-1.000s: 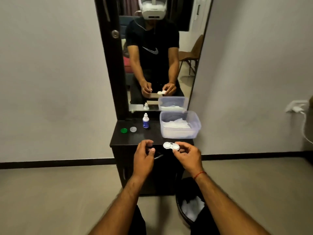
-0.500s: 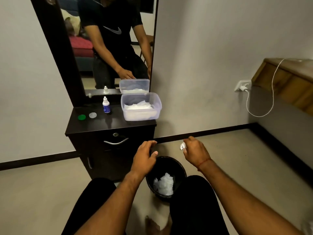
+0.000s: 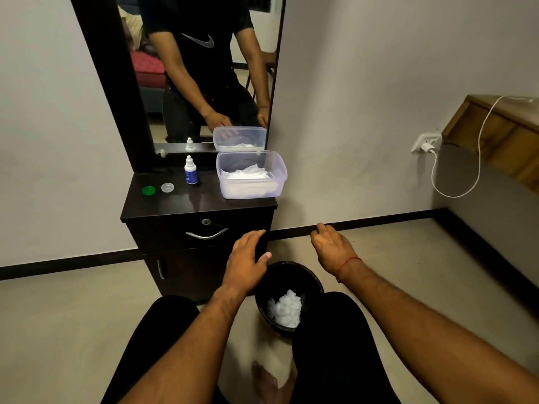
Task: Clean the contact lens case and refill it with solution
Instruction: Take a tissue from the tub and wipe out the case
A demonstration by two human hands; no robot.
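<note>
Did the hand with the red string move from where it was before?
Yes. The right hand went from the front edge of the dresser top down and right, past its corner, to near the bin.

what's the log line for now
left hand open by bin | right hand curled, contents hidden | bottle, green cap on cabinet

Left hand (image 3: pixel 246 262): bare forearm extended forward, palm turned down, fingers held straight and relaxed. Right hand (image 3: pixel 332 247): forearm extended, fingers curled under; anything gripped is hidden.
</note>
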